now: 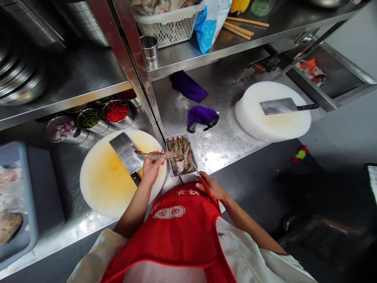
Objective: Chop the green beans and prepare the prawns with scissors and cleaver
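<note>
Pinched in my left hand (152, 169) is a large raw shrimp (156, 154), held level above the right edge of the left cutting board (98, 184). My right hand (211, 187) grips scissors with red handles (208, 189); their blades point up and left toward a box of shrimp (192, 159). Several shrimp lie side by side in that box, which sits on the steel counter between my hands. Under my left hand, a cleaver (125, 151) lies on the board, its handle partly covered by my wrist.
Steel cups of red chillies (117, 113), green peppers (89, 118) and chopped onion (64, 131) stand behind the board. Purple cloths (202, 116) lie mid-counter. A second round board (250, 118) holds another cleaver (278, 106). A grey bin (45, 188) is at left; a shelf edge (206, 59) overhangs the back.
</note>
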Available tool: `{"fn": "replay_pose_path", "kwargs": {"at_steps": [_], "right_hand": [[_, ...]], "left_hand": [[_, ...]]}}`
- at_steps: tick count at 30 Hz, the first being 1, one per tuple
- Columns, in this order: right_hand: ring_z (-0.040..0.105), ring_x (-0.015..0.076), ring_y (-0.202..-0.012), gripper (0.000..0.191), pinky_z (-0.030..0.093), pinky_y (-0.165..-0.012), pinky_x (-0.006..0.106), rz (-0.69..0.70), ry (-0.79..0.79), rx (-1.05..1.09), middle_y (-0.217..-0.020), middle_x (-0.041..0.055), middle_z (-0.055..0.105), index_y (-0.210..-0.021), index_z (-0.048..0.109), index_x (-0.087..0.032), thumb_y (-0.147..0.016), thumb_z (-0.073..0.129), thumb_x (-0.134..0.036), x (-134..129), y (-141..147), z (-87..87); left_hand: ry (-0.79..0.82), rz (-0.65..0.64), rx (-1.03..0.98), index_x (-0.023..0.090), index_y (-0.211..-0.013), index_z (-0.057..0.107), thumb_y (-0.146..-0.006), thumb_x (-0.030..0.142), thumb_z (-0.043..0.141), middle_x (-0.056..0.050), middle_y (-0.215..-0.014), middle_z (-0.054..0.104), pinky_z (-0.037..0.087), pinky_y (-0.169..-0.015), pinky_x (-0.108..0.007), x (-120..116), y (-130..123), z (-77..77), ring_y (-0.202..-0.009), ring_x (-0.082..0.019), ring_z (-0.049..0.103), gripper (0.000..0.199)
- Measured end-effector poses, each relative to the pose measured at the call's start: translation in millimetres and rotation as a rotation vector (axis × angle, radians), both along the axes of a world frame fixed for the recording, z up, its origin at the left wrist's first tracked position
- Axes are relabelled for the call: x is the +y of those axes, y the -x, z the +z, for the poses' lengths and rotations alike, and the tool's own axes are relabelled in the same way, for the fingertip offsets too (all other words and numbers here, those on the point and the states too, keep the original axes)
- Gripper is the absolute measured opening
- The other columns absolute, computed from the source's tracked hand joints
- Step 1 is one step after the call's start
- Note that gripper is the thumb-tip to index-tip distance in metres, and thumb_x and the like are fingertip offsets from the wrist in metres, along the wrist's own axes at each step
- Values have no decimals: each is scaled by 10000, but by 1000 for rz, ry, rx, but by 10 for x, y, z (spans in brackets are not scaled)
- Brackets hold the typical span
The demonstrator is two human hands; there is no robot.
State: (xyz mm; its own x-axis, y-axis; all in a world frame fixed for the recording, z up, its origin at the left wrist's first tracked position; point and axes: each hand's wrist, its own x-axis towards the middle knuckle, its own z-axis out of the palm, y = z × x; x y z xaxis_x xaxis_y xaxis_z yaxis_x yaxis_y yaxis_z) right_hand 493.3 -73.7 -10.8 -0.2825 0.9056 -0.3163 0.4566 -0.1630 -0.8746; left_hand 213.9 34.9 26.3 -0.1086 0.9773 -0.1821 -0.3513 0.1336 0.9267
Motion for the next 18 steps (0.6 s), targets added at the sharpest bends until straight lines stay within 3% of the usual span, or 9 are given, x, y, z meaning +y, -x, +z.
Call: {"fn": "replay_pose_path", "kwargs": {"at_steps": [4, 7, 10, 13, 18], "right_hand": [[644, 267, -1030, 623, 510, -923, 413, -2, -115, 2, -1199, 119, 665, -1367, 478, -181, -905, 591, -584, 75, -3, 213], [626, 274, -1080, 599, 488, -956, 410, 42, -194, 11, -1246, 132, 647, -1360, 500, -178, -916, 589, -570, 190, 116, 460], [636, 265, -1024, 536, 490, -912, 382, 94, -195, -4, -1157, 122, 674, -1296, 556, -181, -938, 552, -579, 270, 292, 641], [644, 244, -898, 474, 488, -825, 350, 126, -158, -65, -1000, 89, 695, -1219, 603, -196, -959, 513, -582, 273, 468, 708], [656, 256, -927, 448, 470, -816, 336, 151, -131, -91, -1029, 104, 717, -1241, 615, -200, -969, 526, -544, 197, 640, 699]], "left_hand": [[-58, -102, 31, 222, -1083, 631, -591, 368, 926, 30, -762, 650, 447, -552, -225, 44, 165, 56, -572, -88, 543, 591], [-67, -122, 25, 246, -1162, 625, -675, 460, 868, 13, -828, 660, 439, -546, -236, 55, 130, 84, -585, -103, 537, 585], [-39, 51, 77, 246, -1117, 655, -769, 531, 771, -19, -947, 683, 483, -660, -246, 50, -5, 93, -723, -135, 594, 464], [-30, 226, 201, 240, -1034, 673, -852, 502, 691, -18, -995, 677, 475, -837, -236, 21, -162, 113, -897, -154, 614, 320], [-40, 344, 253, 248, -988, 599, -918, 495, 603, 0, -920, 618, 434, -852, -236, -3, -319, 151, -868, -160, 576, 257]]}}
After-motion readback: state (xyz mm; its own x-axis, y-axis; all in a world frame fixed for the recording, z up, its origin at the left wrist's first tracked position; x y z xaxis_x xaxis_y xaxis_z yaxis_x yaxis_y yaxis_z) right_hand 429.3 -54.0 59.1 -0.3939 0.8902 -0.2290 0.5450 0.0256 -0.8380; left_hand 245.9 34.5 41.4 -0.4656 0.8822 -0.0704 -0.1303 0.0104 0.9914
